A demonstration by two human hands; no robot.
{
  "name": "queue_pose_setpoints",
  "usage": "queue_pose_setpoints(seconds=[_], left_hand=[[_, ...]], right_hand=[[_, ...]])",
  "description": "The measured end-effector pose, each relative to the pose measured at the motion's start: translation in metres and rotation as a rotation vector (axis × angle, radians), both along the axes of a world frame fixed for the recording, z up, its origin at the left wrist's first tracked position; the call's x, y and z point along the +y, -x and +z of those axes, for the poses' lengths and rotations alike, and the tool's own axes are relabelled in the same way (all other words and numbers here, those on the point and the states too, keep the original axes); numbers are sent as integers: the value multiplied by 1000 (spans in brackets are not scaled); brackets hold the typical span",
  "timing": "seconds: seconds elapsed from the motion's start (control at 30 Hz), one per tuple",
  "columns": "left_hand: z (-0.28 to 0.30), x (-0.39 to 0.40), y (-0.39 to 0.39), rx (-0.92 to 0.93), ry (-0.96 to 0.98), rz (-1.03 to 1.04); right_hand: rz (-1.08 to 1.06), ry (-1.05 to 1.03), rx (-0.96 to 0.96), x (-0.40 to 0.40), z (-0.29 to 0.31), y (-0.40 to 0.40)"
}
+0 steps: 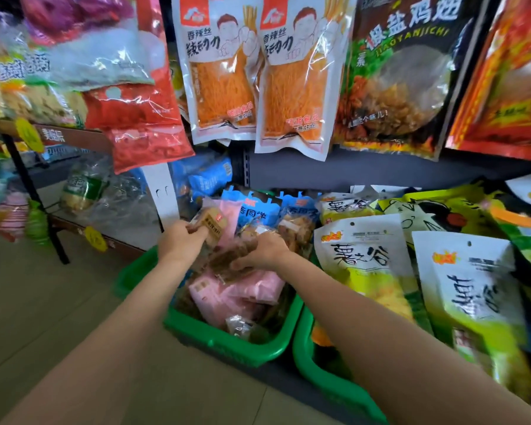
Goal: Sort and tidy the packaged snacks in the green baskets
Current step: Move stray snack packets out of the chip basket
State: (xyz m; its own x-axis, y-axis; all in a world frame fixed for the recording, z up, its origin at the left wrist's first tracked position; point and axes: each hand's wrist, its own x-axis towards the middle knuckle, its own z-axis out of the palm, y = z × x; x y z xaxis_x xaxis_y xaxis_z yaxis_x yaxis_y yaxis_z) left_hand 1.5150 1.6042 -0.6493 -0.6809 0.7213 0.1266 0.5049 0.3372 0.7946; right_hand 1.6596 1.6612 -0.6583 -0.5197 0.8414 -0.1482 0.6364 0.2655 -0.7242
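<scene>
While packets are crowding the green basket (227, 342) to its rim, bare floor (59, 302) is lying leftward. Left hand (178, 240) is pinching a tan packet (213, 225); right hand (264, 250) is gripping brown packets (227, 262) over pink ones (246, 289).

green basket (227, 342): on floor | pink snack packets (252, 289): heaped inside | blue packets (258, 210): upright behind

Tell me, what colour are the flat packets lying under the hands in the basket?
Pink packets, lying in the green basket; the head view shows them.

Snack packets (242, 289) in left basket (227, 342); second basket (319, 372) right.
</scene>
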Motion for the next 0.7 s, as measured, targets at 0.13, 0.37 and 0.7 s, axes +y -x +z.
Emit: queue_pose_setpoints(seconds=[0.13, 0.37, 0.7], left_hand=[[-2, -5, -5, -165, -7, 72], [13, -8, -27, -347, -180, -36], [90, 20, -271, -309, -252, -686]], right_hand=[[-98, -136, 7, -12, -3, -7], [-11, -347, 42, -10, 48, -65], [-291, -749, 94, -57, 132, -335]])
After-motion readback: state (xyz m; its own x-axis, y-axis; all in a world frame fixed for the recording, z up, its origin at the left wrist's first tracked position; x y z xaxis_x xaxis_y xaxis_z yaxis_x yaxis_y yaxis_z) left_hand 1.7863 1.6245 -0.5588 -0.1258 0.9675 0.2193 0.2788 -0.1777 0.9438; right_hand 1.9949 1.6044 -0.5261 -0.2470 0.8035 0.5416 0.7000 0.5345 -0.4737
